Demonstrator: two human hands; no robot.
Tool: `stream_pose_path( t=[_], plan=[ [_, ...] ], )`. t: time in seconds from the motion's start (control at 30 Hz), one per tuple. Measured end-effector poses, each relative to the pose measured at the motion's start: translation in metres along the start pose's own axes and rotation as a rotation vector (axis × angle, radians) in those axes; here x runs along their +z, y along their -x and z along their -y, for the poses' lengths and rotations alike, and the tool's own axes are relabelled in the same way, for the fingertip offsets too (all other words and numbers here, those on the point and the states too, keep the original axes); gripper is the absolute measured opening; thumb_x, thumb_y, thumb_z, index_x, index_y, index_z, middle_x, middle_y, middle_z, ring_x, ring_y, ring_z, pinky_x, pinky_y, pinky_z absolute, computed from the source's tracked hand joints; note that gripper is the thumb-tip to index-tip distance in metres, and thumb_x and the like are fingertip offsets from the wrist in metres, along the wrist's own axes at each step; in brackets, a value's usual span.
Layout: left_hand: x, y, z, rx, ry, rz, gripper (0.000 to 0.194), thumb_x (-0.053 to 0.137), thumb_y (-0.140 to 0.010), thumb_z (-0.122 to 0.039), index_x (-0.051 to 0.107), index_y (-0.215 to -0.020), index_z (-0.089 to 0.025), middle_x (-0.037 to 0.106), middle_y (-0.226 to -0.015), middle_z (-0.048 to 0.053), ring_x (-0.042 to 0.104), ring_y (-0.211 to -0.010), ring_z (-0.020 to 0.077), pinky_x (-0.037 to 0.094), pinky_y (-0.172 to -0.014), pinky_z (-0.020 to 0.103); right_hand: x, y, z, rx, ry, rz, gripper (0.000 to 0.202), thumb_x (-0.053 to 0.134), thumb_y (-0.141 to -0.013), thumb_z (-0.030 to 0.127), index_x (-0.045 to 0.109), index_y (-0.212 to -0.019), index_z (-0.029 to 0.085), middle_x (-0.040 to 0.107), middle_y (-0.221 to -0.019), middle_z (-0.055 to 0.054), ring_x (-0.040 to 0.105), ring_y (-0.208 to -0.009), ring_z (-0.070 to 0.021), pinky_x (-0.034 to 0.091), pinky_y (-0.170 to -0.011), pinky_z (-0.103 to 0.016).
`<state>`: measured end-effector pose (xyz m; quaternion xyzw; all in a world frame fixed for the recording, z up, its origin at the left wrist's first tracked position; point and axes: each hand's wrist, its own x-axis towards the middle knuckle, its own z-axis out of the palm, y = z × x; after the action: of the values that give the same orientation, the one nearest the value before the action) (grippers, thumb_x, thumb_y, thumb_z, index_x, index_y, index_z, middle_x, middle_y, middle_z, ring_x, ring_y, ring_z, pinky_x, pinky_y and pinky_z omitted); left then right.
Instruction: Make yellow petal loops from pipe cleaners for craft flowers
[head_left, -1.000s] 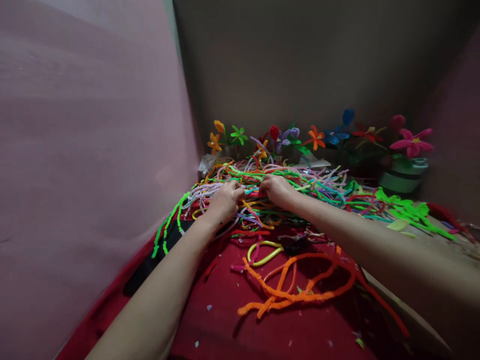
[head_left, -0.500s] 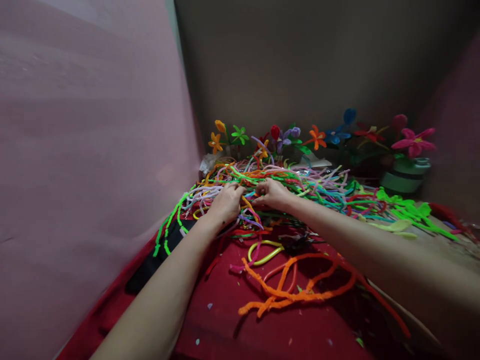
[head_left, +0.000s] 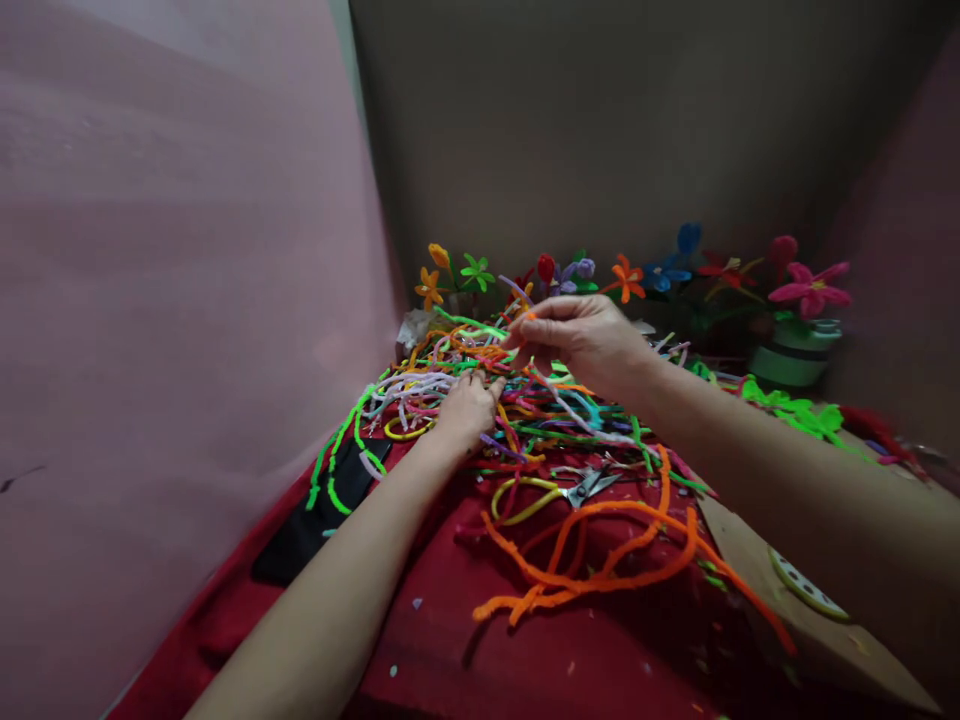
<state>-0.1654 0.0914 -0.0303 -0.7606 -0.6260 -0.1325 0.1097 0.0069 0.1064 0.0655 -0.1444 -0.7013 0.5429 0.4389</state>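
Observation:
A tangled heap of fuzzy, many-coloured craft stems lies across the red cloth. My left hand rests on the middle of the heap, its fingers among the stems; what they grip, if anything, is hidden. Raised above the heap, my right hand pinches an orange stem between thumb and fingers. Long orange stems lie looped on the cloth nearer to me. Beside them are scissors with yellow handles and partly spread blades.
Fuzzy flowers stand along the back wall, with a green container at the right. A dark flat object lies at the left edge. A cardboard piece is under my right forearm.
My right hand has risen from the heap with an orange stem. Stems on the right of the heap have shifted towards me, and the scissors' blades now show. My left hand has barely moved.

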Motion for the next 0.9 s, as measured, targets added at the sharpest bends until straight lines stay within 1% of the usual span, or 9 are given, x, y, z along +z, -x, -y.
stream_pose_path(
  t=[0.1,0.2,0.3,0.37,0.47,0.6,0.67,0.73,0.9],
  plan=[
    [-0.015,0.001,0.002,-0.008,0.05,0.021,0.046,0.043,-0.078,-0.011,0.053,-0.123,-0.016,0.054,-0.11,0.016,0.047,-0.106,0.0263,0.038,-0.091,0.041,0.005,0.001,0.014,-0.02,-0.053,-0.033,0.023,0.069,-0.068,0.036,0.067,-0.076,0.014,0.069,-0.074,-0.004,0.061,-0.055,-0.0114,0.041,-0.043,-0.02],
    [-0.045,0.006,0.005,0.023,0.141,0.05,0.048,0.054,-0.073,-0.018,0.054,-0.121,-0.02,0.058,-0.109,0.01,0.052,-0.101,0.0223,0.042,-0.088,0.034,0.006,0.004,0.011,0.072,0.039,-0.08,0.025,0.07,-0.066,0.035,0.068,-0.075,0.012,0.064,-0.059,-0.002,0.052,-0.042,-0.0082,0.033,-0.036,-0.02],
    [-0.069,0.011,-0.004,-0.009,0.56,-0.018,0.036,0.057,-0.074,-0.031,0.06,-0.108,-0.02,0.062,-0.09,0.002,0.057,-0.079,0.0148,0.046,-0.07,0.025,0.008,0.007,0.006,0.059,0.117,-0.109,0.021,0.07,-0.066,0.032,0.07,-0.073,0.012,0.056,-0.052,0.002,0.043,-0.042,-0.0051,0.032,-0.04,-0.02],
    [-0.072,0.011,-0.016,-0.059,0.805,-0.077,0.031,0.061,-0.07,-0.032,0.063,-0.096,-0.016,0.057,-0.066,-0.003,0.05,-0.058,0.0106,0.041,-0.054,0.021,0.012,0.009,0.006,-0.007,0.155,-0.084,0.016,0.071,-0.065,0.029,0.07,-0.07,0.014,0.058,-0.06,0.002,0.046,-0.051,-0.006,0.038,-0.048,-0.02],
    [-0.062,0.007,-0.032,-0.102,0.921,-0.202,0.02,0.063,-0.067,-0.032,0.061,-0.062,-0.013,0.046,-0.051,-0.005,0.041,-0.049,0.0074,0.034,-0.046,0.02,0.014,0.011,0.003,-0.094,0.212,-0.039,0.013,0.069,-0.068,0.028,0.071,-0.069,0.016,0.062,-0.075,-0.002,0.055,-0.071,-0.011,0.045,-0.064,-0.024],
    [-0.054,0.004,-0.033,-0.168,0.987,-0.314,0.025,0.054,-0.074,-0.034,0.061,-0.064,-0.012,0.052,-0.053,-0.002,0.046,-0.048,0.0073,0.036,-0.046,0.019,0.005,0.019,-0.021,-0.215,0.462,-0.032,0.032,0.064,-0.074,0.028,0.066,-0.105,0.021,0.059,-0.107,-0.005,0.054,-0.095,-0.0149,0.044,-0.083,-0.029],
    [-0.059,0.005,-0.029,-0.227,1.097,-0.346,0.026,0.053,-0.075,-0.036,0.063,-0.071,-0.012,0.057,-0.055,-0.001,0.049,-0.046,0.0074,0.038,-0.044,0.019,-0.005,0.024,-0.043,-0.242,0.728,0.068,0.043,0.062,-0.076,0.027,0.057,-0.118,0.022,0.061,-0.105,-0.005,0.053,-0.094,-0.0163,0.042,-0.085,-0.032],
    [-0.066,0.008,-0.022,-0.31,1.214,-0.396,0.025,0.057,-0.074,-0.035,0.063,-0.071,-0.011,0.058,-0.052,-0.001,0.049,-0.042,0.0068,0.037,-0.041,0.018,-0.015,0.028,-0.065,-0.219,0.975,0.191,0.031,0.057,-0.081,0.028,0.062,-0.111,0.021,0.064,-0.097,-0.005,0.052,-0.093,-0.0184,0.04,-0.085,-0.033],
    [-0.087,0.019,0.004,-0.385,1.359,-0.76,0.022,0.06,-0.073,-0.032,0.06,-0.064,-0.012,0.051,-0.045,-0.004,0.04,-0.034,0.0042,0.03,-0.034,0.017,-0.028,0.032,-0.094,-0.087,1.034,0.162,0.025,0.047,-0.085,0.02,0.069,-0.096,0.017,0.064,-0.084,-0.008,0.053,-0.086,-0.0184,0.043,-0.077,-0.03]
  ],
)
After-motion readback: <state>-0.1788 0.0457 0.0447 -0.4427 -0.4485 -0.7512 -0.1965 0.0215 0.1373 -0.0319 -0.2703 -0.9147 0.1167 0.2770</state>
